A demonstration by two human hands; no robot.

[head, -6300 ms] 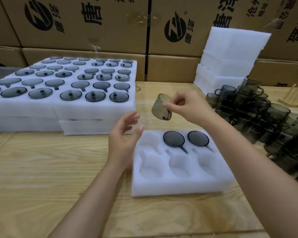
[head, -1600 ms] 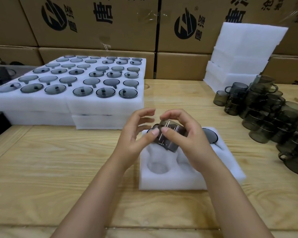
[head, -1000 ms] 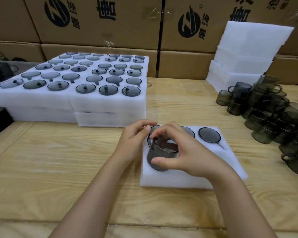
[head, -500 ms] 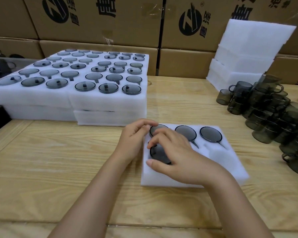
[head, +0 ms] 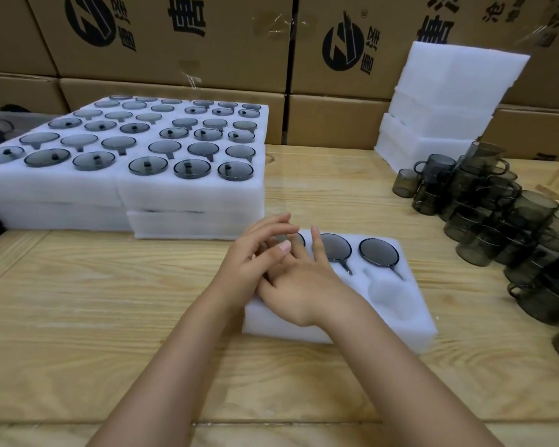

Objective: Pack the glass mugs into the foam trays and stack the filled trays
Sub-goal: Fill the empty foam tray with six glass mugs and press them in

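A white foam tray point(head: 410, 321) lies on the wooden table in front of me. Smoky glass mugs sit upside down in its back row; two point(head: 336, 247) point(head: 379, 252) show fully and a third is mostly hidden behind my fingers. My right hand point(head: 304, 285) lies flat on the tray's left part with straight fingers, covering the front left pocket. My left hand point(head: 255, 253) hovers just over it with relaxed fingers, holding nothing. The front right pocket point(head: 389, 293) is empty.
Stacked filled foam trays point(head: 188, 195) stand at the back left. A heap of loose smoky mugs point(head: 497, 214) fills the right side. Empty foam trays point(head: 446, 101) are piled at the back right. Cardboard boxes point(head: 175, 43) line the back.
The mug my right hand carried went down into the tray's front left pocket. Both hands have let go and now lie flat or relaxed above that spot.
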